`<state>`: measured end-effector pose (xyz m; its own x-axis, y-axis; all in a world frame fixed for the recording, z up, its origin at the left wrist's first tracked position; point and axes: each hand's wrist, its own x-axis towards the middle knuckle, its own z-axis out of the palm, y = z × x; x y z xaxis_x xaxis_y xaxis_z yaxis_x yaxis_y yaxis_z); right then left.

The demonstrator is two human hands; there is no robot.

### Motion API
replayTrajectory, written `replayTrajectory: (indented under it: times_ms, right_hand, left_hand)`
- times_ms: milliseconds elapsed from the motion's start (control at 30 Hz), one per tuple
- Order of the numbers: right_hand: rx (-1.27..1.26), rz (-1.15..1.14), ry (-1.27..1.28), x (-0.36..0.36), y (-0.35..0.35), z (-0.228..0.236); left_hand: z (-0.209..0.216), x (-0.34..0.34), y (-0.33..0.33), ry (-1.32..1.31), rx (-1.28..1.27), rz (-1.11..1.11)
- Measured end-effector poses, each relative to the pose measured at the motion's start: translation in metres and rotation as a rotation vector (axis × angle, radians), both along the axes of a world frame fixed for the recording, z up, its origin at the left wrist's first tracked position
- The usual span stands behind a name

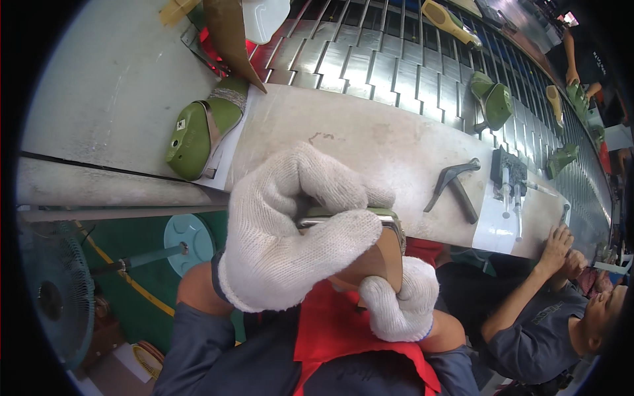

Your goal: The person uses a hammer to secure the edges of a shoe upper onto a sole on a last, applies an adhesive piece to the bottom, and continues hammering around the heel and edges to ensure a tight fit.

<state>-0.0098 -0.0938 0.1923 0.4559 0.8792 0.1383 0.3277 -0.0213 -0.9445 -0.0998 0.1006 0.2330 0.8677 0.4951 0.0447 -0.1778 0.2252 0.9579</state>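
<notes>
Both my hands wear white knit gloves. Between them, in front of my red apron, is a shoe last [384, 257] with tan leather on it; a green edge and a dark rim show at its top. My left hand [290, 228] wraps over it from the left, its thumb along the leather. My right hand [403, 300] grips its lower right end with bent fingers. The gloves hide much of it. On the bench to the left lies a green shoe last [198, 138] with a thin strap across it. Lasting pincers [456, 188] lie on the bench to the right.
A slatted metal conveyor [370, 63] runs beyond the bench [343, 119], carrying several lasts. A dark block [507, 168] with metal tools stands at the right, near a co-worker's hands [561, 251]. Cardboard [231, 36] stands at the back left. A fan [56, 297] and blue round stool [188, 244] are lower left.
</notes>
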Motion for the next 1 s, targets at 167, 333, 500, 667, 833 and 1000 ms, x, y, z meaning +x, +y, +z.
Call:
replayTrajectory:
  times_ms: [167, 333, 500, 667, 833, 1000]
  right_hand:
    - [0.024, 0.007, 0.005, -0.006, 0.010, -0.002]
    - [-0.027, 0.085, -0.142, 0.003, 0.026, 0.011]
    - [-0.036, 0.019, -0.069, 0.015, 0.037, 0.011]
    - [-0.031, 0.024, -0.052, 0.016, 0.041, 0.011]
    - [-0.020, 0.058, -0.105, 0.012, 0.045, 0.008]
    - [0.015, -0.047, -0.126, -0.002, 0.047, 0.000]
  left_hand:
    - [0.012, -0.002, 0.007, 0.085, 0.189, 0.040]
    - [0.007, -0.002, 0.020, 0.023, 0.529, 0.095]
    - [0.001, -0.009, 0.027, 0.148, 0.676, 0.263]
    - [-0.007, -0.020, 0.041, 0.106, 0.929, 0.183]
    - [-0.005, -0.020, 0.035, 0.130, 0.877, 0.171]
    - [-0.011, -0.020, 0.041, 0.133, 0.929, 0.153]
